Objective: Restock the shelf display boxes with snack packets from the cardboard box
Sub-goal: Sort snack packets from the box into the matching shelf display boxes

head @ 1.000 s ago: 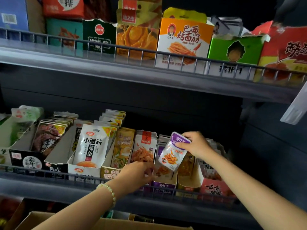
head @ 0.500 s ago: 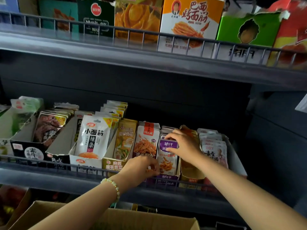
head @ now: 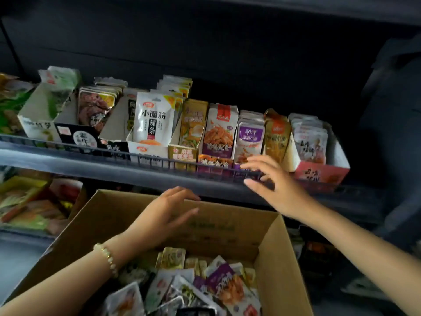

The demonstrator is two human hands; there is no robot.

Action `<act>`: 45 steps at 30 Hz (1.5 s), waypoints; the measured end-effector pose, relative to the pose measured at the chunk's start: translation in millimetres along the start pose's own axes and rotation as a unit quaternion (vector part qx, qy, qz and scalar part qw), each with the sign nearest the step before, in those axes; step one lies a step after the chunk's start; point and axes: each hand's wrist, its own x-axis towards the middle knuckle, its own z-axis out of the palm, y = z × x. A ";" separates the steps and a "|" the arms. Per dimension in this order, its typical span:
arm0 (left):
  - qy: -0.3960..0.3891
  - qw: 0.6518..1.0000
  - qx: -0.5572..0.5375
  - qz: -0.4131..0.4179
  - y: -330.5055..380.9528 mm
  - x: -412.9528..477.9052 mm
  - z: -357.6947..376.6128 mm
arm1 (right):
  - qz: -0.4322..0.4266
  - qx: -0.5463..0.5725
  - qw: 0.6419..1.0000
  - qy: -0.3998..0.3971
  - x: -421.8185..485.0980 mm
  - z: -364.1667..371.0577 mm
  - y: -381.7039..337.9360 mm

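While the left hand (head: 168, 213) and right hand (head: 273, 185) hover empty, loosely spread (the right at the rail (head: 159, 159)), mixed packets (head: 223, 286) fill the box (head: 227, 226) beneath the shelf (head: 91, 172).

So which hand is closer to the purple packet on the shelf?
Right. The right hand is just below the purple packet; the left hand hangs lower, over the cardboard box.

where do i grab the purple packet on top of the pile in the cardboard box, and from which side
Pinch the purple packet by its purple upper end, a thin flat edge. Come down from above: it lies face up on the pile, and the cardboard box walls close off the sides. The open left hand looks nearest.
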 end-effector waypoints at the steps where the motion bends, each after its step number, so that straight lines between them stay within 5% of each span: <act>1: -0.025 1.000 0.003 -0.018 -12.3 -19.0 5.3 | 0.019 0.031 0.999 -0.024 -14.1 18.7 -1.8; 5: -0.147 0.983 0.016 -0.111 -63.6 -68.0 33.2 | 0.115 0.088 0.978 -0.147 -50.1 100.0 2.9; 9: -0.267 0.947 0.036 -0.175 -90.7 -89.3 64.7 | 0.244 0.069 0.908 -0.335 -61.6 169.2 21.2; 12: -0.333 0.925 0.062 -0.170 -93.7 -97.2 88.2 | 0.293 0.027 0.867 -0.401 -74.5 206.9 38.8; 17: -0.321 0.927 0.047 -0.191 -101.7 -119.8 110.2 | 0.347 0.105 0.865 -0.346 -94.8 232.4 45.1; 21: -0.300 0.935 0.031 -0.189 -102.4 -124.1 108.3 | 0.316 0.116 0.873 -0.353 -98.8 237.6 36.2; 26: -0.287 0.938 -0.014 -0.191 -98.1 -119.2 106.4 | 0.218 0.069 0.937 -0.264 -113.0 254.1 33.3; 32: -0.259 0.943 -0.042 -0.205 -93.5 -120.9 101.8 | 0.206 0.087 0.944 -0.241 -113.7 267.2 25.9; 39: -0.100 0.970 -0.054 -0.214 -76.9 -103.7 68.2 | 0.210 0.158 0.935 -0.240 -82.1 233.0 6.7; 45: -0.081 0.964 -0.119 -0.223 -54.5 -83.5 45.4 | 0.150 0.110 0.963 -0.196 -52.5 164.2 -8.7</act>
